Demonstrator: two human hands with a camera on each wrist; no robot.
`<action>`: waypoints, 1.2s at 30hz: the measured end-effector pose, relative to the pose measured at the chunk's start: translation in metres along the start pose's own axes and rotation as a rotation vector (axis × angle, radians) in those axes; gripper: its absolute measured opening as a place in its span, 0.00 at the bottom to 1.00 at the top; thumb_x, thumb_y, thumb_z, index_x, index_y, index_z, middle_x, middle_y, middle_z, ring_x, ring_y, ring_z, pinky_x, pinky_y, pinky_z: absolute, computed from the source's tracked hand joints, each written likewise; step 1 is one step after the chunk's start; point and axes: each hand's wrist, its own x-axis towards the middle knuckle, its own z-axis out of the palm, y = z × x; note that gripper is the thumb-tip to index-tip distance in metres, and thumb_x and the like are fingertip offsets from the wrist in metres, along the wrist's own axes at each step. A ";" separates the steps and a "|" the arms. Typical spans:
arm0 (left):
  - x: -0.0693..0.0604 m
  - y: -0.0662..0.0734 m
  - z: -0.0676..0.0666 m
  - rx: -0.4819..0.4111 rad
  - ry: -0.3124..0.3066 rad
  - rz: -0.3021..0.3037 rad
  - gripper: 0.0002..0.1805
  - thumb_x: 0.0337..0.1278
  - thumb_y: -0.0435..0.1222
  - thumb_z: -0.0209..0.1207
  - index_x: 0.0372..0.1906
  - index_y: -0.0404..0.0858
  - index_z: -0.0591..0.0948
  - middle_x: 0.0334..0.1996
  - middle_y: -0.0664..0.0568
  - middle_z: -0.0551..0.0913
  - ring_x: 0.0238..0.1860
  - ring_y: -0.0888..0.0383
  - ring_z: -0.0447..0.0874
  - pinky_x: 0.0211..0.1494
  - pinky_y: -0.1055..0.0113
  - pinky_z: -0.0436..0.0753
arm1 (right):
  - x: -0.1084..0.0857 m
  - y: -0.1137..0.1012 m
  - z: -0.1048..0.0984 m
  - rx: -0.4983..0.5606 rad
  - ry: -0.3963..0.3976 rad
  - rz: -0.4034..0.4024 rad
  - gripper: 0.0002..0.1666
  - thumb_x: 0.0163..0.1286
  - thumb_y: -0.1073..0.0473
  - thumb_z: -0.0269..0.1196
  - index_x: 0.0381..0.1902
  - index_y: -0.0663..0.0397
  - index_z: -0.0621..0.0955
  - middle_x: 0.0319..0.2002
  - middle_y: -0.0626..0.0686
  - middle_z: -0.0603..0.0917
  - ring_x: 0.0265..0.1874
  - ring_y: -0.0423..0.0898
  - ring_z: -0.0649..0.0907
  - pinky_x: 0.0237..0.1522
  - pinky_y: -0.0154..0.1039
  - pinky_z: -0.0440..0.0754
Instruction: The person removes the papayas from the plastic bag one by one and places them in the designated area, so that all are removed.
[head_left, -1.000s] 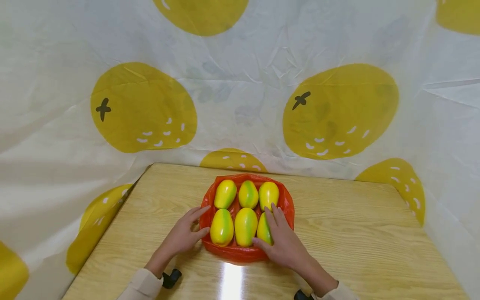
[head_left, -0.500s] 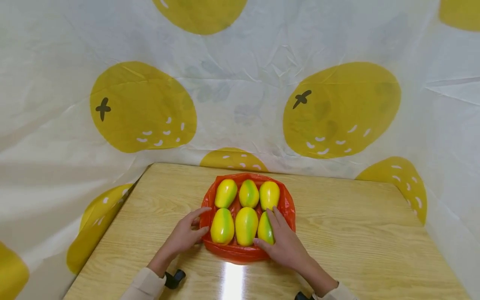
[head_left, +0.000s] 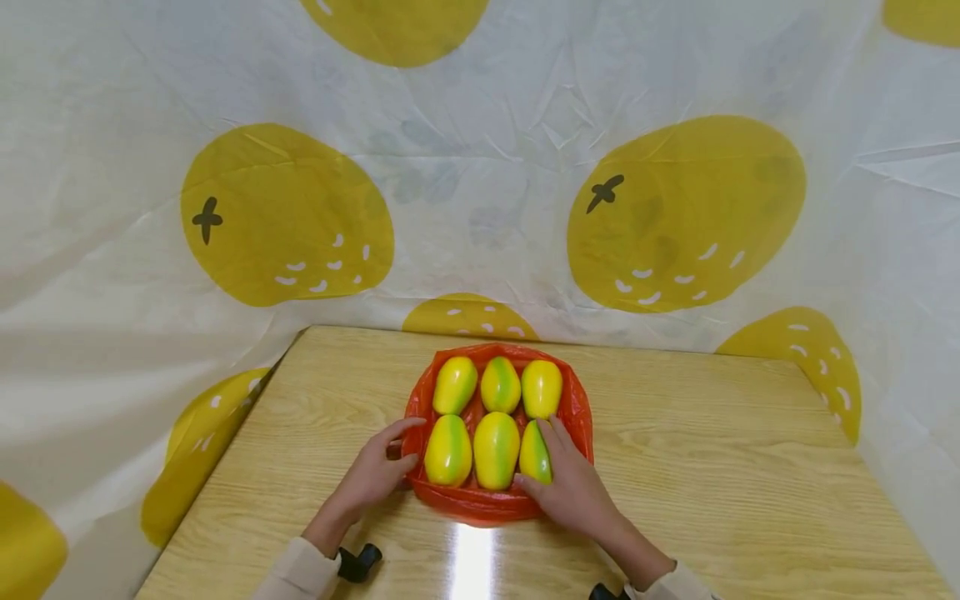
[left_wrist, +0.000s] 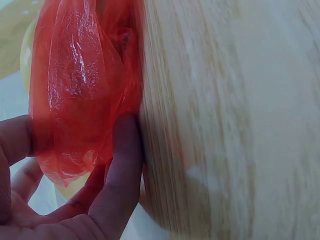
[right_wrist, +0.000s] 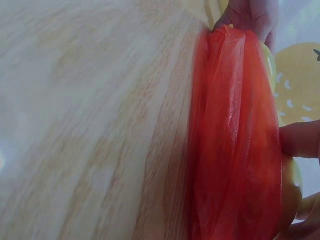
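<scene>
A red plastic bag lies spread like a shallow tray on the wooden table. In it sit several yellow-green mangoes in two rows of three; the front middle mango is fully visible. My left hand holds the bag's left edge, with thumb and fingers on either side of the red film in the left wrist view. My right hand reaches over the bag's right side and grips the front right mango, thumb at its near side. The hand partly covers that mango.
The wooden table stretches to both sides of the bag. Behind and beside it hangs a white cloth printed with big yellow fruit. A black wrist mount sits under the left forearm.
The view has shifted slightly. Both hands keep nearly the same places, the left at the bag's edge and the right on the front right mango.
</scene>
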 end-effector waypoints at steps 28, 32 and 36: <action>0.002 -0.006 -0.004 0.035 -0.021 -0.020 0.30 0.69 0.33 0.62 0.72 0.54 0.74 0.73 0.43 0.71 0.57 0.47 0.78 0.48 0.61 0.89 | -0.001 -0.004 -0.012 0.375 0.006 0.126 0.49 0.66 0.62 0.70 0.81 0.58 0.61 0.80 0.62 0.65 0.74 0.62 0.69 0.78 0.68 0.62; 0.003 -0.007 -0.003 0.031 -0.033 -0.018 0.30 0.69 0.33 0.63 0.73 0.54 0.74 0.75 0.44 0.69 0.59 0.46 0.79 0.51 0.59 0.89 | -0.002 -0.005 -0.016 0.419 -0.006 0.149 0.49 0.67 0.62 0.69 0.82 0.55 0.60 0.79 0.61 0.66 0.73 0.61 0.69 0.77 0.67 0.62; 0.003 -0.008 -0.003 0.025 -0.041 -0.015 0.30 0.68 0.33 0.63 0.73 0.53 0.74 0.76 0.43 0.69 0.60 0.46 0.79 0.51 0.59 0.90 | -0.004 -0.008 -0.021 0.442 -0.010 0.156 0.50 0.67 0.62 0.70 0.82 0.54 0.60 0.77 0.62 0.67 0.71 0.61 0.69 0.77 0.67 0.64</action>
